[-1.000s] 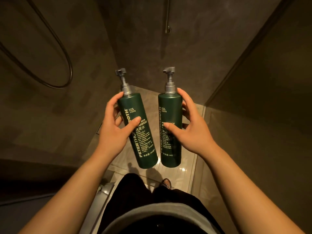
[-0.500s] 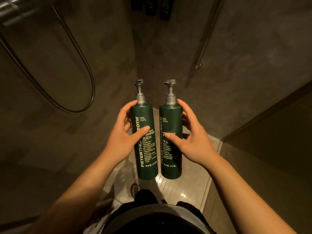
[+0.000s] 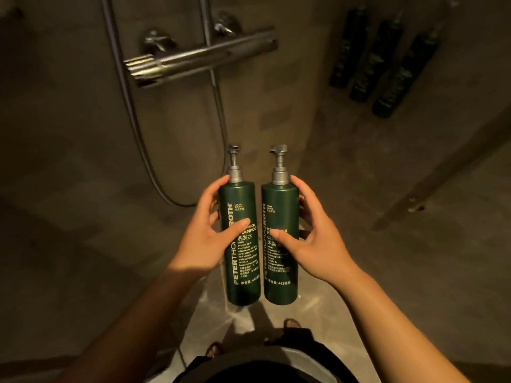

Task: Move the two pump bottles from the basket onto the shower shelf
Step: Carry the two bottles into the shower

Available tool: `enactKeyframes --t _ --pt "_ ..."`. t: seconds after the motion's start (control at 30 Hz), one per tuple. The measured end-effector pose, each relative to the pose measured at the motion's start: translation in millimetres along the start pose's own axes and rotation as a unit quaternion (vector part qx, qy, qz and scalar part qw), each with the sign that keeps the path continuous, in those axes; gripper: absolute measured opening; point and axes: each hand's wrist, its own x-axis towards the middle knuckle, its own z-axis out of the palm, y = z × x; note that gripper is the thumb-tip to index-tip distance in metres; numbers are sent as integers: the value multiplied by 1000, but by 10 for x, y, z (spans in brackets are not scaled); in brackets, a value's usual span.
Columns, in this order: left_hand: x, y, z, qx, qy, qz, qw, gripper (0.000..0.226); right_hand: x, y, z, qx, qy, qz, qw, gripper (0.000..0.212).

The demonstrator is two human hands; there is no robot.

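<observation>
Hands grip one bottle each, left hand (image 3: 206,239) on shampoo bottle (image 3: 243,261), right hand (image 3: 315,239) on cleanser bottle (image 3: 280,272), upright side by side, apparently for shelf placement.

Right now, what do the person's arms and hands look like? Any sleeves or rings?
Both forearms are bare, with no sleeves in view. The left hand and right hand show no gloves, rings, watch or bracelet that I can see. Fingernails look short and plain.

You stand in a dim, warm-lit shower with grey-brown stone walls (image 3: 69,161). A chrome mixer bar (image 3: 201,55) is fixed to the wall; a hose (image 3: 138,134) loops below it. Right of the bar, three dark bottles (image 3: 378,62) line the wall. Below, pale wet floor (image 3: 246,319) glints.
</observation>
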Motion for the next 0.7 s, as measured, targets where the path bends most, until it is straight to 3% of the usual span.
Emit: enactKeyframes --t 0.37,0.7 --pt "-28 281 129 28 276 44 960 72 1064 -173 -184 51 -240 -122 962 84" --pt "-304 767 -46 156 387 65 907 71 1383 -618 195 107 -366 -185 906 85"
